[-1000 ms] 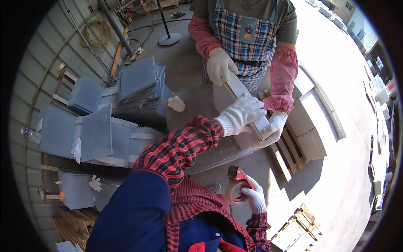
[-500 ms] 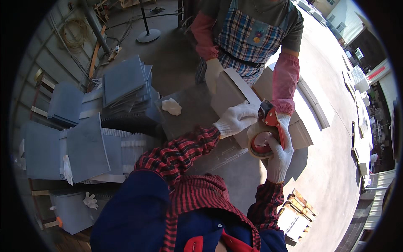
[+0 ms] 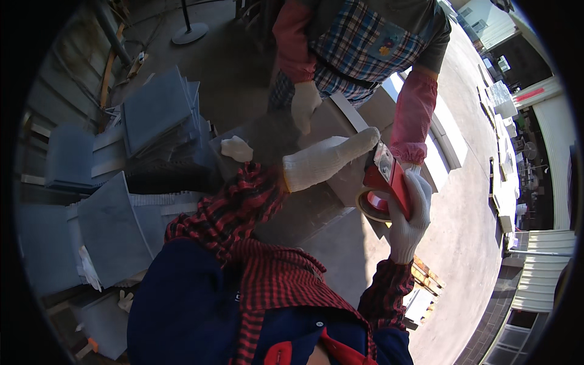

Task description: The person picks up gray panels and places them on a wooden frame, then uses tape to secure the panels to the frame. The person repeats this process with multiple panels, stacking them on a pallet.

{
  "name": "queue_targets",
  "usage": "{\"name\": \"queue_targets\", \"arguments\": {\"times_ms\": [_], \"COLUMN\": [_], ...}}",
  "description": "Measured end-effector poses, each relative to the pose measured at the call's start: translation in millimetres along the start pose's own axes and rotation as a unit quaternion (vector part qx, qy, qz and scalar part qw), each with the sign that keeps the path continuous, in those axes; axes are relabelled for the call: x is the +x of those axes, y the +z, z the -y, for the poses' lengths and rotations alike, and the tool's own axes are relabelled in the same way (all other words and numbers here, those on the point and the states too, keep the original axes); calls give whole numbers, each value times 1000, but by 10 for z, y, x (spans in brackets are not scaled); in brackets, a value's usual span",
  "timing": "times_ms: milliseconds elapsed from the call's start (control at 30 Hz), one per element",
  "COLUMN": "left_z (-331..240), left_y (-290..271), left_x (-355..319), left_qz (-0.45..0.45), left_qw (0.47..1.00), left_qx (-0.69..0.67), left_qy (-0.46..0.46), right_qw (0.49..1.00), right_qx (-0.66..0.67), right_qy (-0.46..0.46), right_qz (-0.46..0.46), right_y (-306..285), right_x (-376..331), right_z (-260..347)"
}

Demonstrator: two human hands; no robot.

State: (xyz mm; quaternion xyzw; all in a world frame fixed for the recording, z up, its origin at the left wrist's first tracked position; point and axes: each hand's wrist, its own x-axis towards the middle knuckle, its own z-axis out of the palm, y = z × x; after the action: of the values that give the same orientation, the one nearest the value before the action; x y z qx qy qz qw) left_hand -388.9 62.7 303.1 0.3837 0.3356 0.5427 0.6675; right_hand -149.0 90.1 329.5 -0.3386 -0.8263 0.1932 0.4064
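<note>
My left hand (image 3: 328, 161), in a white knit glove, lies flat on top of a grey cardboard box (image 3: 316, 207) in front of me. My right hand (image 3: 410, 210), also gloved, grips a red tape dispenser (image 3: 384, 181) with a roll of tape, pressed against the box's right end just beside my left fingertips. Across the box stands a co-worker in a plaid apron and pink sleeve covers. One gloved hand of theirs (image 3: 304, 106) rests on the box's far side. Their other hand is mostly hidden behind the dispenser.
Stacks of flat grey folded boxes (image 3: 158, 112) and upright grey sheets (image 3: 109, 231) fill the left side. A loose white glove (image 3: 237, 149) lies on the work surface. A round stand base (image 3: 190, 33) sits at the back. A wooden pallet (image 3: 426, 286) lies at lower right.
My right hand has risen from near my body with the tape dispenser and now holds it against the box's end. My left hand has stayed on the box top.
</note>
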Motion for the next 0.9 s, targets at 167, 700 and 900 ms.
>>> {"name": "queue_targets", "arguments": {"times_ms": [167, 700, 900], "left_z": [-43, 2, -587], "left_y": [-48, -488, -1330], "left_x": [9, 354, 529], "left_qz": [2, 78, -23], "left_qw": [999, 928, 762], "left_qx": [-1, 342, 601], "left_qy": [-35, 122, 240], "right_qw": [995, 984, 977], "right_qx": [-86, -163, -199], "right_qy": [-42, -9, -7], "right_qz": [8, 72, 70], "right_y": [20, -116, -311], "right_x": [35, 205, 377], "right_z": [47, 149, 71]}}
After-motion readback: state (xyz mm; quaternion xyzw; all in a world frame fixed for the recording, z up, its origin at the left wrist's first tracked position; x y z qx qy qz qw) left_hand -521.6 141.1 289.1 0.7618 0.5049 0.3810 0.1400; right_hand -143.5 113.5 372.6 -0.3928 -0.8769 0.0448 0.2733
